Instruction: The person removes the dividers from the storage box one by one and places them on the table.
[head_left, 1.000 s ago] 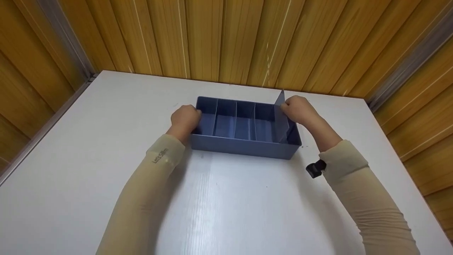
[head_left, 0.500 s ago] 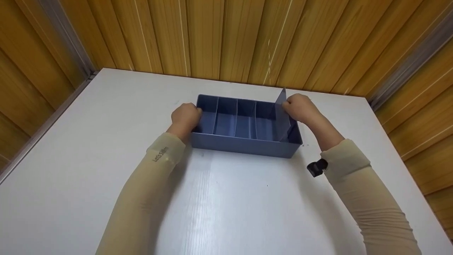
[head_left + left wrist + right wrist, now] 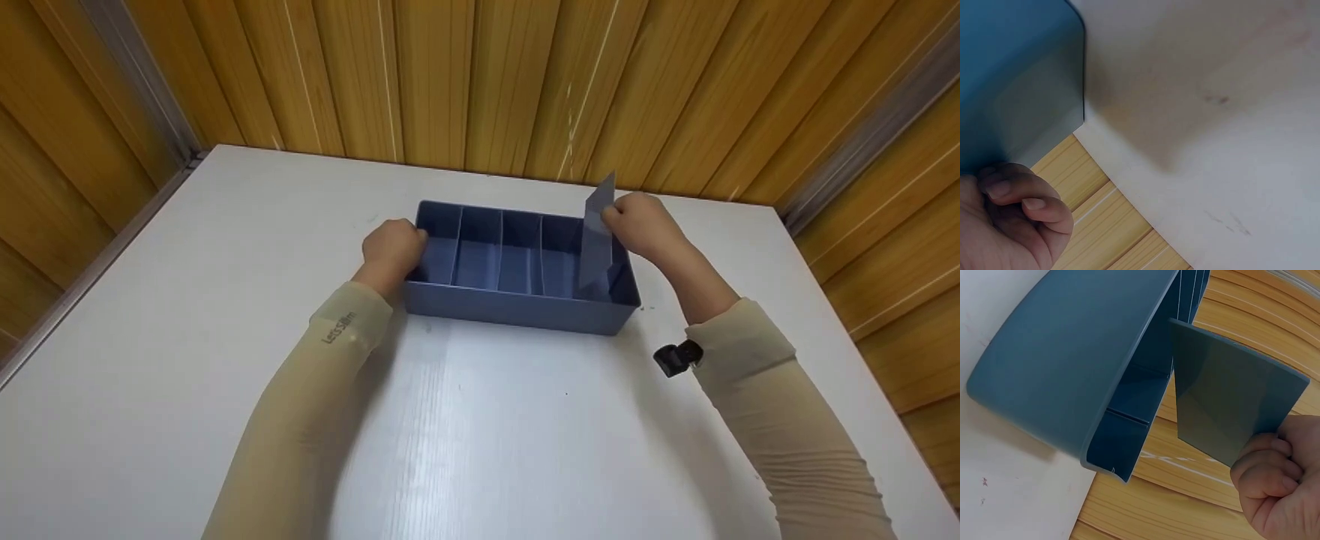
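A long blue-grey compartment box point(image 3: 510, 309) stands on the table, with several thin dividers across it. My left hand point(image 3: 394, 249) grips the box's left end wall, thumb side over the rim; in the left wrist view its fingers point(image 3: 1044, 211) curl at the wall's edge. My right hand point(image 3: 643, 223) pinches a flat divider plate point(image 3: 598, 229) by its edge, over the right end of the box. In the right wrist view the plate point(image 3: 1230, 391) stands tilted at the box's opening, fingers point(image 3: 1266, 467) curled against its corner.
The white tabletop point(image 3: 487, 435) spreads around the box, its back edge against a wood-patterned panel wall point(image 3: 510, 82). A black clip-like device point(image 3: 677, 358) sits at the right sleeve's cuff. Small dark marks point(image 3: 1217, 100) show on the table.
My right hand has lifted the divider plate up and slightly right, so more of it stands above the rim. My left hand and the box stay in place.
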Demonstrator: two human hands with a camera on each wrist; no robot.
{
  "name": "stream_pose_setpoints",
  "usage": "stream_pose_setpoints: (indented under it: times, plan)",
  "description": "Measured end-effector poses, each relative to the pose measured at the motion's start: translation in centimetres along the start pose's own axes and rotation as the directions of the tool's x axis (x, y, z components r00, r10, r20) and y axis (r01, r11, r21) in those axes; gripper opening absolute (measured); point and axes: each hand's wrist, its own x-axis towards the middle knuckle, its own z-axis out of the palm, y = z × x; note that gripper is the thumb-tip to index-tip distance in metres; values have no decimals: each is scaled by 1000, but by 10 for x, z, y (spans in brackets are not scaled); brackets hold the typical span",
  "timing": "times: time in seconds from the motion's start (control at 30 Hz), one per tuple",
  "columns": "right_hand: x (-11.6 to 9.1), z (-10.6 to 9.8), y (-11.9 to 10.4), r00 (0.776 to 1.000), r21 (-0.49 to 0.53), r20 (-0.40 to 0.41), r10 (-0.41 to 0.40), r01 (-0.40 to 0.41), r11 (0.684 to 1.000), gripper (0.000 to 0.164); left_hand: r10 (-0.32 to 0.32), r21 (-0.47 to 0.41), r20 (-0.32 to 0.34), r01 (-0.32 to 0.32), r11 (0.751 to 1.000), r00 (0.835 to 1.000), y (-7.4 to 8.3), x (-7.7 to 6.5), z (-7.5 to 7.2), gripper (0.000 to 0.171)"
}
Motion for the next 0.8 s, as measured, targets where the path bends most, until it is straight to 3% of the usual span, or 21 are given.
stream_pose_setpoints:
  times: [0.37, 0.63, 0.8]
  plan:
    - [-16, 3, -6, 996, 160, -85, 21, -7, 987, 40, 14, 1, -15, -14, 1000, 1000, 0, -1, 2, 41]
    - [-31, 11, -11, 996, 242, -82, 35, -14, 970, 40, 5, 10, 6, -5, 1000, 1000, 1, -1, 1, 43]
    - [-42, 20, -15, 998, 335, -55, 32, -12, 942, 41, 4, 12, 8, -4, 1000, 1000, 1, -1, 1, 43]
